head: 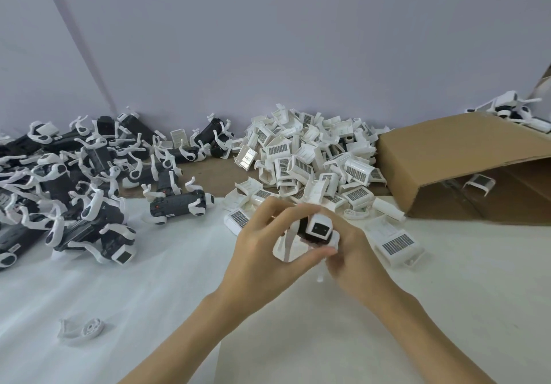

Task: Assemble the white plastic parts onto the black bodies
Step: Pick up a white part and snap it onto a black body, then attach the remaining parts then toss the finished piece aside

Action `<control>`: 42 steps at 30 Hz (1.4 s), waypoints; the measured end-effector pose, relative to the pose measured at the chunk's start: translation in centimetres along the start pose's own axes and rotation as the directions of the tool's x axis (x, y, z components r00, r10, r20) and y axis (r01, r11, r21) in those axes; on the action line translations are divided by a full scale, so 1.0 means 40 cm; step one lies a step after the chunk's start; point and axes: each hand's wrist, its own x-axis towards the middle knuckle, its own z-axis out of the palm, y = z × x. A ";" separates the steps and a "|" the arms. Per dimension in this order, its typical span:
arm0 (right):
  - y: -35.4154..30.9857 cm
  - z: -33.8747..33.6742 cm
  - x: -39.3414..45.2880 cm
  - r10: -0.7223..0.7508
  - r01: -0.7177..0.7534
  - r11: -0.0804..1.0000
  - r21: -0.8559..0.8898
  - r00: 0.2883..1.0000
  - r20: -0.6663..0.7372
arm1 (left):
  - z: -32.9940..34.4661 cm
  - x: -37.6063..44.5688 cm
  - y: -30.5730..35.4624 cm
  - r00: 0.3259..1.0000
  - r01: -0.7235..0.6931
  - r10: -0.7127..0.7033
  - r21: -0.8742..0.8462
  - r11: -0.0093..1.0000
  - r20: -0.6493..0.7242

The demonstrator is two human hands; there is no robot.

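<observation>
Head view: left hand [262,246] and right hand [350,252] both curl fingers round one black body [316,230]; white parts pile [310,157] behind.

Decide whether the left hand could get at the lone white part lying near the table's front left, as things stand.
Probably not yet: the left hand grips the black body together with the right hand. The path to the lone white part looks unobstructed.

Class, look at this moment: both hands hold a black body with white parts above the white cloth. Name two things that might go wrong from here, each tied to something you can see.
1. The left hand and right hand hold the black body in the air; if the grip slips, it may drop onto the cloth.
2. The heap of white parts is loose and piled high beside the cardboard box; a reaching hand might knock pieces loose.
</observation>
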 end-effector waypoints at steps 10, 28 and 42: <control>-0.038 -0.023 0.014 0.288 -0.290 0.913 0.288 0.956 0.050 | -0.061 0.043 -0.053 0.803 0.532 -0.560 -0.668 0.521 0.203; -0.046 -0.040 0.027 0.406 -0.424 0.831 0.359 0.905 0.128 | -0.062 0.031 -0.088 0.824 0.562 -0.521 -0.432 0.706 0.221; 0.012 -0.373 0.156 0.475 -0.121 0.113 0.986 0.878 0.054 | -0.145 0.014 -0.290 0.913 0.408 -0.319 0.555 0.725 -0.253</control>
